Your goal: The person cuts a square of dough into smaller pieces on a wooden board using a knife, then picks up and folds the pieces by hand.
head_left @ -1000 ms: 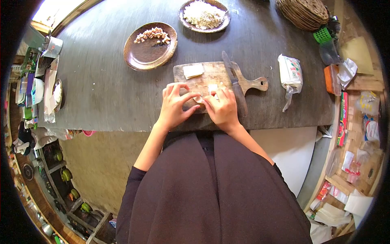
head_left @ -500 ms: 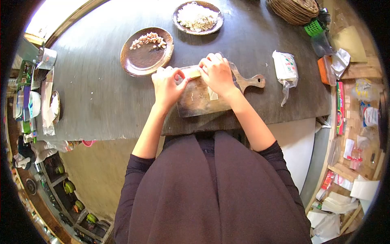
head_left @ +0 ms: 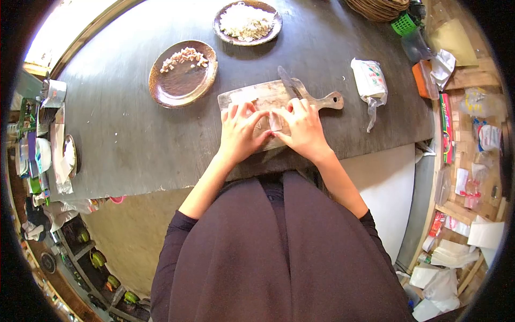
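While my left hand (head_left: 237,135) and right hand (head_left: 307,131) rest over the cutting board (head_left: 274,93), the step seems to be handling the small pale sheet (head_left: 275,122) that lies on it, between my fingertips. Both are half open with fingers curled, thumbs and forefingers close about the sheet; I cannot tell whether either pinches it. The next move, I judge, calls for a light touch, since the sheet looks thin.

On the worktop (head_left: 134,142) beyond the cutting board are 2 plates: the brown plate (head_left: 185,92) to its far left has small pinkish bits (head_left: 185,57) along the far side and much bare surface; the speckled plate (head_left: 251,43), farther beyond, carries heaped pale shreds (head_left: 247,22). The knife (head_left: 287,80) crosses the cutting board's far edge. The plastic packet (head_left: 369,79) lies to its right, contents unclear.
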Action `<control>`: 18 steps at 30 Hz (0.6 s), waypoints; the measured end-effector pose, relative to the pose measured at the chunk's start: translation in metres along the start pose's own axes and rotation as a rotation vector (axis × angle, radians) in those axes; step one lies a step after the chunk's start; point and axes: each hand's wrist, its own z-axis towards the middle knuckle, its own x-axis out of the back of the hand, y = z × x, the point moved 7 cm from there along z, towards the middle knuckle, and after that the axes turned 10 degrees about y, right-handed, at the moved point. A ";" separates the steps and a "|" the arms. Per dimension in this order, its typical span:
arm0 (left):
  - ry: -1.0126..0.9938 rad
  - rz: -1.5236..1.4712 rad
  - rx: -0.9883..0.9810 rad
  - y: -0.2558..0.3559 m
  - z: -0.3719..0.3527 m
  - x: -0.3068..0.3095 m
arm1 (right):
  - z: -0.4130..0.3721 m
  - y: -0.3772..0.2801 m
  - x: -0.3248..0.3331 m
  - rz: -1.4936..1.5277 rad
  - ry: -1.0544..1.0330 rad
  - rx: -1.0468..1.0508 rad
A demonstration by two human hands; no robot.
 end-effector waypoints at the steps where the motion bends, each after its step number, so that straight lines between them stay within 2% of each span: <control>1: 0.008 0.002 0.011 0.001 0.000 -0.001 | 0.000 0.002 0.000 0.000 0.004 -0.007; 6: 0.006 0.005 0.000 0.003 0.005 -0.004 | 0.001 -0.002 0.000 -0.091 0.048 0.077; 11: 0.027 -0.014 0.004 0.003 0.010 -0.003 | 0.003 0.003 -0.003 -0.022 0.112 0.108; 18: 0.158 -0.060 0.054 -0.001 0.016 -0.008 | 0.007 0.007 -0.003 0.011 0.157 0.101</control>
